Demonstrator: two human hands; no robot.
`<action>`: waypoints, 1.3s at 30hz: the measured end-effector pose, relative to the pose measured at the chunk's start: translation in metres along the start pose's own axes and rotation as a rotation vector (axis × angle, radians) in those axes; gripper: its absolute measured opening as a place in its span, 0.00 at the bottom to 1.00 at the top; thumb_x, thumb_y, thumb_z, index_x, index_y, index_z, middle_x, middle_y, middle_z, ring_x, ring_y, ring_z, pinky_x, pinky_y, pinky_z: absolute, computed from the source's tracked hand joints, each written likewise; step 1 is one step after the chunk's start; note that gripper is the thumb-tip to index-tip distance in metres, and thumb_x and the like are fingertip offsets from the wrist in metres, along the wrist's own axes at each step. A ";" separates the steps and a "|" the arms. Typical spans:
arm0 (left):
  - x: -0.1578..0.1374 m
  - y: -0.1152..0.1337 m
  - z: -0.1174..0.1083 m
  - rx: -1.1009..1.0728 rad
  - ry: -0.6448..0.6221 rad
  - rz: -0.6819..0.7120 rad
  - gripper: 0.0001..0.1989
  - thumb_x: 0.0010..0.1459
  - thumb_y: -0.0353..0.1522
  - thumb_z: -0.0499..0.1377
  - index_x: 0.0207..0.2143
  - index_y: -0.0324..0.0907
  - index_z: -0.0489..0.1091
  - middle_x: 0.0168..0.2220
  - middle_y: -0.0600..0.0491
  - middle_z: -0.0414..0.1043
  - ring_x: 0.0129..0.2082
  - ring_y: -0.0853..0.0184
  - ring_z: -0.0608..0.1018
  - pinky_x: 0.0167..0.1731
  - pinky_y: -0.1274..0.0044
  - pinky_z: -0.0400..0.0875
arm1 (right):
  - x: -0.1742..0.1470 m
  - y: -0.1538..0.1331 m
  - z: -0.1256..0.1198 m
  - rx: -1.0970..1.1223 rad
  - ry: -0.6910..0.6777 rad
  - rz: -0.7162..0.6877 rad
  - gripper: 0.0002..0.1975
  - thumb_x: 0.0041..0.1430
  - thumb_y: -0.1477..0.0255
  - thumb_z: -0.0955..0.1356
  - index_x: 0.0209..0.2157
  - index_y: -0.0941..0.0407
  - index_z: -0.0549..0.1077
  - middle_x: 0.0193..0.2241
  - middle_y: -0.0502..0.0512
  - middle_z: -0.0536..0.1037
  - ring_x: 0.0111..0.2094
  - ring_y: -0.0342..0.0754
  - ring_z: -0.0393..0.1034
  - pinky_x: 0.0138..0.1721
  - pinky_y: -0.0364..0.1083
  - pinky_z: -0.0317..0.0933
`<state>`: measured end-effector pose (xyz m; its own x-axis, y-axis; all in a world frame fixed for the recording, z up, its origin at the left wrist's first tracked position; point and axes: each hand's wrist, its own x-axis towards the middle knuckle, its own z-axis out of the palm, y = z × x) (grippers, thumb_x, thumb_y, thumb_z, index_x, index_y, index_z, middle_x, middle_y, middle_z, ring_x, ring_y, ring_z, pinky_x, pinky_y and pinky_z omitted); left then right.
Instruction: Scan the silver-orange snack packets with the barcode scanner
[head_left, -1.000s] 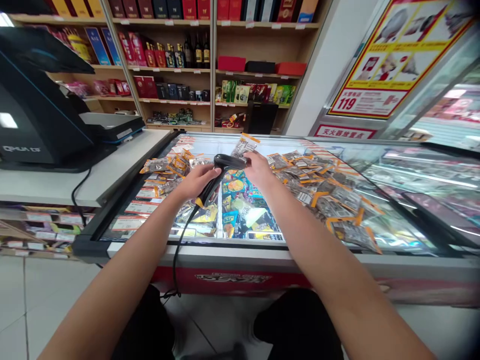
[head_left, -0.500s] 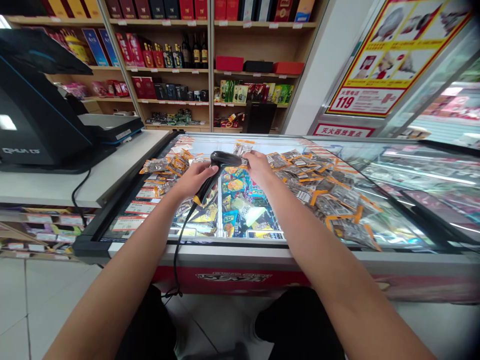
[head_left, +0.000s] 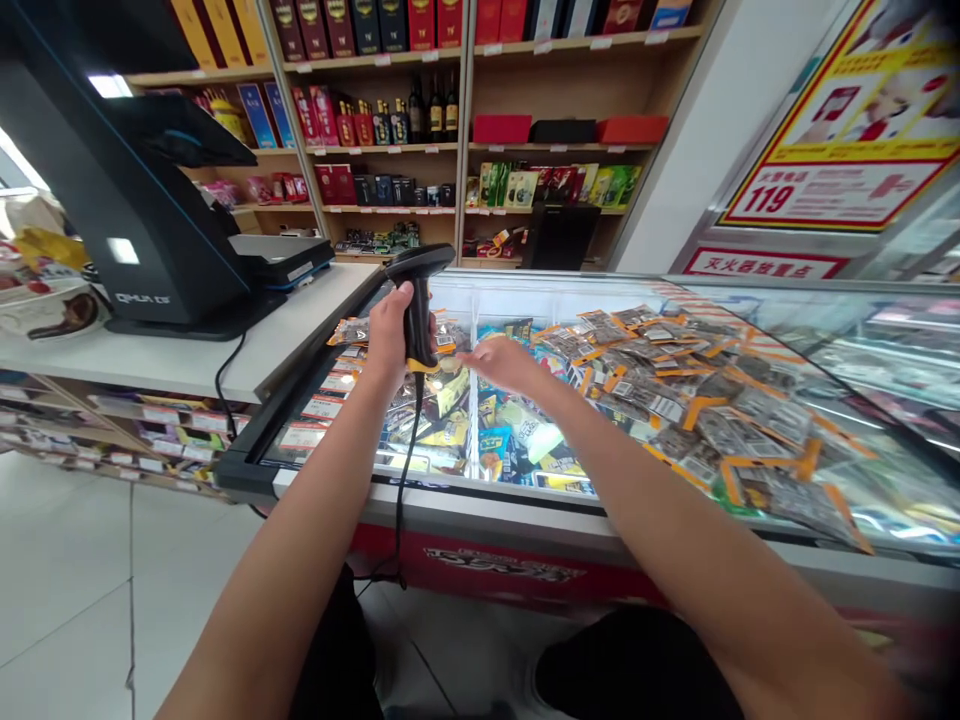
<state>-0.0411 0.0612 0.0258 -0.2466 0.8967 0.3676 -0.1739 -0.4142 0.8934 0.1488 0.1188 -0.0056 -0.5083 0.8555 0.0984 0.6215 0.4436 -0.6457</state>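
Observation:
My left hand (head_left: 388, 335) is wrapped round the handle of a black barcode scanner (head_left: 417, 300), held upright with its head at the top and its cord hanging down. Just right of the handle's base is my right hand (head_left: 504, 362), its blurred fingers pointing left toward snack packets (head_left: 448, 335) partly hidden by the scanner. Whether those fingers grip a packet I cannot make out. On the freezer's glass top to the right lies a large spread of orange-edged snack packets (head_left: 667, 375).
The chest freezer (head_left: 517, 500) spans the front, with colourful bags (head_left: 499, 450) under its glass. At left, a checkout machine (head_left: 150, 200) stands on a white counter (head_left: 187, 365). Behind are shelves (head_left: 375, 148) of boxes and bottles. The scanner's cord (head_left: 409, 460) hangs over the freezer's front edge.
My right hand has moved the packet it held leftward and down, behind the scanner. The scanner has been turned more upright in my left hand. The view has shifted left.

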 end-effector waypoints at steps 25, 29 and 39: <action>-0.001 -0.003 0.002 0.061 -0.130 -0.030 0.25 0.55 0.56 0.63 0.34 0.44 0.67 0.22 0.56 0.74 0.12 0.70 0.73 0.12 0.77 0.64 | 0.001 0.013 -0.005 -0.328 -0.057 -0.084 0.07 0.65 0.67 0.74 0.42 0.54 0.82 0.48 0.63 0.78 0.51 0.61 0.72 0.53 0.55 0.64; -0.003 -0.002 0.001 0.111 -0.186 -0.022 0.25 0.56 0.56 0.63 0.33 0.44 0.67 0.21 0.55 0.74 0.12 0.69 0.72 0.12 0.78 0.63 | -0.002 0.028 -0.015 -0.205 -0.007 -0.148 0.12 0.72 0.67 0.67 0.50 0.54 0.81 0.52 0.64 0.77 0.54 0.59 0.72 0.54 0.55 0.65; -0.002 -0.006 0.000 0.133 -0.216 -0.009 0.24 0.56 0.55 0.63 0.32 0.45 0.67 0.21 0.55 0.74 0.12 0.69 0.72 0.12 0.77 0.64 | -0.009 -0.006 0.009 -0.116 -0.197 -0.133 0.40 0.54 0.59 0.80 0.65 0.51 0.68 0.62 0.66 0.71 0.62 0.65 0.67 0.58 0.58 0.66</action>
<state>-0.0392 0.0622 0.0194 -0.0332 0.9189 0.3931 -0.0447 -0.3943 0.9179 0.1440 0.1064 -0.0097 -0.6895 0.7240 0.0200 0.5999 0.5863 -0.5443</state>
